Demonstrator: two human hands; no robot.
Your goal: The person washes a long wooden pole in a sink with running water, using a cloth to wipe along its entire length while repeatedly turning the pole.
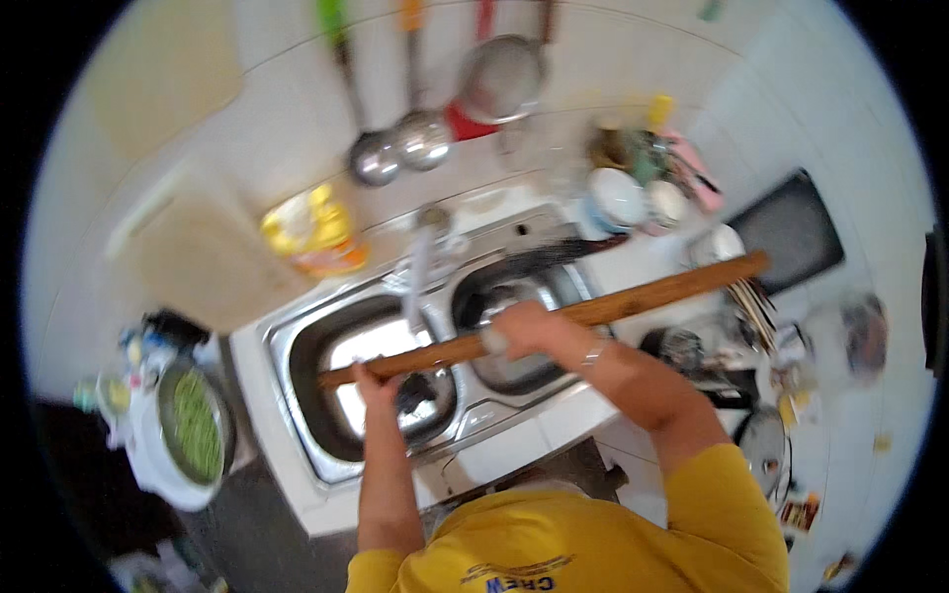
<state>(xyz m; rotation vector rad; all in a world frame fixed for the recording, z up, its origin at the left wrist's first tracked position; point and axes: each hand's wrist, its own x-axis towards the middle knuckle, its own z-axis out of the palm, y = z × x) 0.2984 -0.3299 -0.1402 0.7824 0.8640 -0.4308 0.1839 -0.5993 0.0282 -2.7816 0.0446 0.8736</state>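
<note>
A long, narrow brown wooden plank (672, 292) lies slantwise across the double steel sink, its left end low over the left basin (321, 326) and its right end above the counter. My left hand (376, 387) grips the plank near that left end, with the thumb up along its edge. Around its middle, my right hand (522, 328) is closed and presses a pale pad (493, 341) against the wood; the pad is blurred and mostly covered by the fingers. Between the hands the faucet (419, 272) reaches over the left basin. A dark object (417, 393) sits in that basin.
Behind the sink stand a yellow package (314, 232), a cutting board (188, 252) and several bowls (615, 201). Ladles (423, 138) and a strainer (502, 79) hang on the wall. A black tray (796, 232) leans right. Green vegetables (198, 425) fill a bowl at left.
</note>
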